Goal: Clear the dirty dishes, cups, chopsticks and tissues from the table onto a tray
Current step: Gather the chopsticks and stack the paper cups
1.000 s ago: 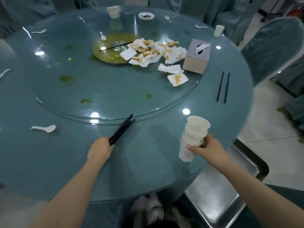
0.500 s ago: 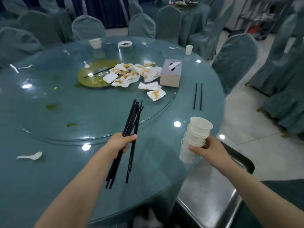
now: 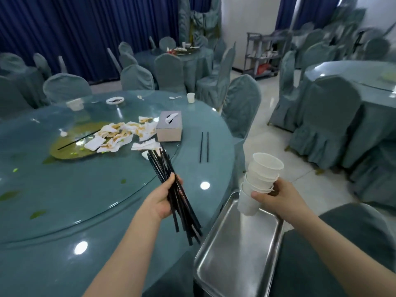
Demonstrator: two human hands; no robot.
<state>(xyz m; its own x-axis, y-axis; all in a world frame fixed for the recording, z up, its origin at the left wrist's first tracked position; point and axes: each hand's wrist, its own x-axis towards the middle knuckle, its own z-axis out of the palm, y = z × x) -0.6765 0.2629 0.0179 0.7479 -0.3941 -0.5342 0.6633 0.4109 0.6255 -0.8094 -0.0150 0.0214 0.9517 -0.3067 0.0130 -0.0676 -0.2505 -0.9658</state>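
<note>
My left hand [image 3: 159, 200] grips a bundle of black chopsticks [image 3: 182, 209] over the table's near right edge, their lower ends close to the steel tray [image 3: 231, 260]. My right hand [image 3: 276, 199] holds a tilted stack of white paper cups [image 3: 256, 183] above the tray's far end. Two more black chopsticks [image 3: 204, 149] lie side by side on the table. Dirty tissues [image 3: 122, 136] are heaped on the glass turntable beside a single chopstick [image 3: 78, 139]. One white cup [image 3: 190, 97] stands at the far edge.
A tissue box [image 3: 169, 131] sits on the turntable [image 3: 70, 185]. White spoons [image 3: 175, 97] and a small dish [image 3: 115, 100] lie near the far rim. Covered chairs [image 3: 240, 106] ring the round table [image 3: 42, 254]. More tables and a grey cart [image 3: 264, 54] stand behind.
My left hand has lifted the chopstick bundle off the table and carried it right, toward the tray. My right hand has moved the cup stack over the tray. The view has swung up and right.
</note>
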